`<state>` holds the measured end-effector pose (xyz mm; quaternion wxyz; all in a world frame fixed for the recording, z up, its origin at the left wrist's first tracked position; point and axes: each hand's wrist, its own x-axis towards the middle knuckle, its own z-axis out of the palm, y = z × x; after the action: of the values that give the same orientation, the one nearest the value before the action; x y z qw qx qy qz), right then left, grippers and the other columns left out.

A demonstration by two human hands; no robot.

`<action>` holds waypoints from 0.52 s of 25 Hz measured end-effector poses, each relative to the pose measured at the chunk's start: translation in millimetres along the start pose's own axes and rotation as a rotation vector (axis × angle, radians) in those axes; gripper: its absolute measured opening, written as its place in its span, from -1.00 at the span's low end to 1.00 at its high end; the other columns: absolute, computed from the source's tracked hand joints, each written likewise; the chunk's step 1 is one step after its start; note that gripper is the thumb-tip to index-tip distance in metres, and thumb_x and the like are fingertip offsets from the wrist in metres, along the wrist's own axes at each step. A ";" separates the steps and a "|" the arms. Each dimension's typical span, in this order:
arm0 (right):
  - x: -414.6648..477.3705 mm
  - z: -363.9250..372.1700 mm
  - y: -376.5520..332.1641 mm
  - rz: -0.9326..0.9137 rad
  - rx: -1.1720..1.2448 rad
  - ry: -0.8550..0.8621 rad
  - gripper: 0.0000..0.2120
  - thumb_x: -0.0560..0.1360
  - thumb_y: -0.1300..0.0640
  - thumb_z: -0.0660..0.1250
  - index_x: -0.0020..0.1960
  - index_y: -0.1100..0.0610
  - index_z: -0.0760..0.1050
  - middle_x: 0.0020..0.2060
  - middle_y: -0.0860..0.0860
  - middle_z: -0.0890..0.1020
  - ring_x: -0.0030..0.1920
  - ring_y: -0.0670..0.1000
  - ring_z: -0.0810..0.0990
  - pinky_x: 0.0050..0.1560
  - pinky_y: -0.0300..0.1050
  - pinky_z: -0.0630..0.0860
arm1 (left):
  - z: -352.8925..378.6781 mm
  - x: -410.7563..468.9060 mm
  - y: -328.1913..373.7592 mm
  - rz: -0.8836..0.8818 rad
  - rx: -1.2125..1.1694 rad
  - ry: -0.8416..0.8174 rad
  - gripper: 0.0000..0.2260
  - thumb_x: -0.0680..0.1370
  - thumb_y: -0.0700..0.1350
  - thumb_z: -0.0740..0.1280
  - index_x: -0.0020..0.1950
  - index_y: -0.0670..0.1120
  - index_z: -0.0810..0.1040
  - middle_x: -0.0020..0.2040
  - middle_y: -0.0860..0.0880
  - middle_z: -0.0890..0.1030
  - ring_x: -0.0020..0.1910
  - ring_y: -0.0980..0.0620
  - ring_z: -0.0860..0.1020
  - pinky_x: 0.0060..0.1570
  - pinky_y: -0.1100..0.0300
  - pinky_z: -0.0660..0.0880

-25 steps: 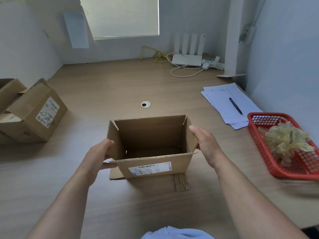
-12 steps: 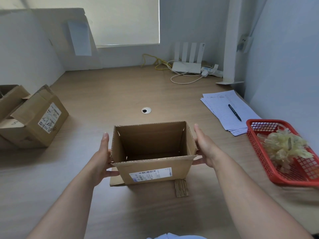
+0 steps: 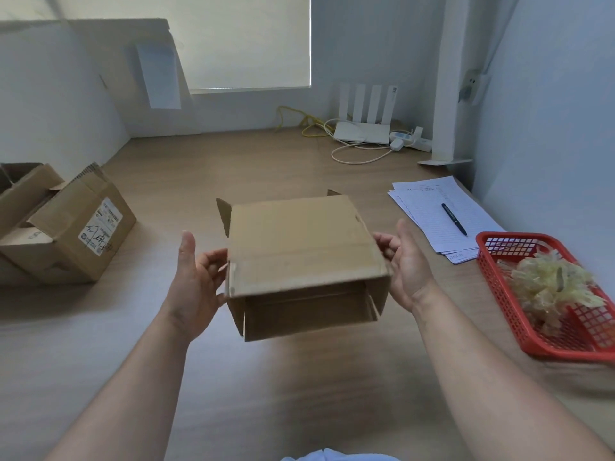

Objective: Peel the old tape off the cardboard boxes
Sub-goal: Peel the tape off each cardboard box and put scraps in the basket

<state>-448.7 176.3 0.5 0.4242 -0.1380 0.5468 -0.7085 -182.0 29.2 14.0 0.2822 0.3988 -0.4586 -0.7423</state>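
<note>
A small open cardboard box (image 3: 299, 247) is lifted above the wooden desk and tipped so its open mouth faces me and a plain brown side faces up. A short strip of clear tape (image 3: 232, 277) runs along its left front corner. My left hand (image 3: 196, 277) grips the box's left side with the fingertips. My right hand (image 3: 407, 261) holds the right side, palm turned inward. Two more cardboard boxes (image 3: 76, 231) with a shipping label sit at the left edge of the desk.
A red plastic basket (image 3: 519, 314) with a wad of peeled yellowish tape (image 3: 552, 281) stands at the right. Behind it lie lined papers (image 3: 429, 207) with a black pen (image 3: 454, 219). A white router (image 3: 362, 131) and cables sit at the back wall.
The box rested upright on the desk with its opening upward. Both hands have lifted it and tipped it toward me, so the labelled side is out of sight.
</note>
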 end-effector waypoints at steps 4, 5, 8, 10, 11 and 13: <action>-7.3 -9.6 39.3 0.104 -0.135 0.065 -0.59 0.58 -0.18 0.10 -0.02 0.10 0.56 -0.19 -0.03 0.70 -0.16 -0.11 0.65 -0.18 -0.25 0.54 | 1.6 -3.2 -30.0 -0.140 0.067 0.024 -0.23 0.49 0.43 -0.01 0.50 -0.07 0.24 0.39 -0.01 0.43 0.32 0.00 0.41 0.17 -0.09 0.37; -9.1 -12.7 47.4 0.115 -0.152 0.071 -0.62 0.59 -0.14 0.10 -0.04 0.09 0.56 -0.24 -0.06 0.70 -0.22 -0.15 0.66 -0.28 -0.30 0.53 | 0.7 -3.8 -36.4 -0.165 0.089 0.022 -0.21 0.47 0.43 0.01 0.53 -0.07 0.20 0.42 -0.01 0.40 0.34 0.00 0.39 0.19 -0.10 0.35; -10.2 -18.9 59.5 0.102 -0.193 0.102 -0.69 0.61 -0.02 0.15 0.01 0.13 0.59 -0.16 -0.01 0.71 -0.16 -0.11 0.67 -0.23 -0.25 0.56 | -2.7 -1.2 -48.5 -0.198 0.131 0.012 -0.14 0.40 0.45 0.06 0.55 -0.05 0.14 0.47 0.01 0.34 0.41 0.00 0.33 0.28 -0.14 0.31; -8.3 -19.0 63.0 0.078 -0.265 0.117 -0.72 0.61 0.05 0.17 0.14 0.15 0.58 0.01 0.05 0.68 0.04 0.00 0.63 0.04 -0.06 0.57 | -4.8 4.0 -52.5 -0.214 0.134 0.014 -0.17 0.43 0.44 0.05 0.56 -0.03 0.13 0.47 0.02 0.34 0.41 0.01 0.33 0.26 -0.12 0.32; -7.4 -18.8 65.0 0.063 -0.317 0.110 -0.71 0.62 0.08 0.15 0.21 0.14 0.55 0.09 0.05 0.65 0.12 0.02 0.60 0.16 -0.01 0.53 | -5.8 6.9 -54.4 -0.228 0.133 0.009 -0.20 0.45 0.44 0.04 0.56 -0.01 0.15 0.45 0.03 0.36 0.40 0.01 0.35 0.25 -0.12 0.33; -8.0 -15.1 68.6 0.051 -0.402 0.062 -0.67 0.63 0.10 0.11 0.35 0.12 0.44 0.22 0.03 0.57 0.22 0.00 0.53 0.29 -0.01 0.43 | -6.8 11.1 -58.0 -0.266 0.147 -0.027 -0.30 0.49 0.43 0.03 0.50 0.05 0.28 0.38 0.04 0.45 0.33 0.01 0.42 0.21 -0.07 0.42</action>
<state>-423.0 189.4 -64.0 0.3889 -0.1839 0.6933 -0.5782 -185.1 41.8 -44.1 0.1450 0.4656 -0.4585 -0.7429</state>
